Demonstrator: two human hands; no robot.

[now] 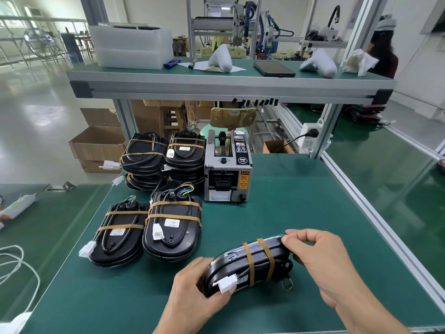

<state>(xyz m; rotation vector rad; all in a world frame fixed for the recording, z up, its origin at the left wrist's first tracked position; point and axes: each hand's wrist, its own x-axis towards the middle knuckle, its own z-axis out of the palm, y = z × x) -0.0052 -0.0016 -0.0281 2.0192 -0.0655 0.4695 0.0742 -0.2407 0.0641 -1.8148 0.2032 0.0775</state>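
Observation:
A black oval housing (261, 255) bound with two tan rubber bands is held on its edge just above the green mat (301, 194), with a white connector (227, 284) hanging at its near end. My left hand (192, 297) grips the near end, thumb beside the connector. My right hand (317, 259) pinches the far upper corner with curled fingers. Two more banded black housings (172, 227) lie flat to the left, and further ones are stacked (166, 155) behind them.
A grey tape dispenser machine (227, 169) stands at the mat's middle back. An aluminium shelf (228, 90) overhangs the bench, carrying foam trays, a phone and wrapped parts. A metal rail (375, 206) borders the right side. White cable (16, 263) loops at the left.

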